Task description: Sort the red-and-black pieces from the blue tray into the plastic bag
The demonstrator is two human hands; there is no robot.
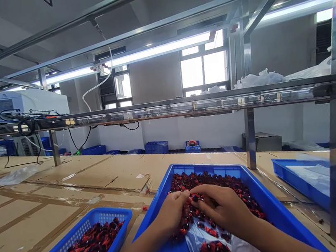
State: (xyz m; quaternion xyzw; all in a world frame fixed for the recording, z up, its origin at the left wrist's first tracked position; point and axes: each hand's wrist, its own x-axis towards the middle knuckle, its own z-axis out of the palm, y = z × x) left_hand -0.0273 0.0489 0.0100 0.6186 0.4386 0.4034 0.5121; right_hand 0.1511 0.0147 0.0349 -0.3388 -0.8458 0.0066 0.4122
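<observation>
My left hand [177, 208] and my right hand [226, 209] meet fingertip to fingertip over a large blue tray [160, 250]. Between them is a small glossy red-and-black piece [195, 198], pinched by both; its exact kind I cannot make out. Many similar red-and-black pieces [203, 178] fill the back of the tray. A crumpled white plastic bag [194, 245] lies in the tray under my right wrist, with more pieces on it. To the left stands a blue perforated basket [90, 217], holding more red-and-black pieces [87, 245].
Taped cardboard [37, 219] covers the table. A steel post [250, 139] rises just behind the tray, and a wider one stands at the right edge. Another blue tray [286, 169] with white sheeting is at the right. A metal shelf [159, 109] spans above.
</observation>
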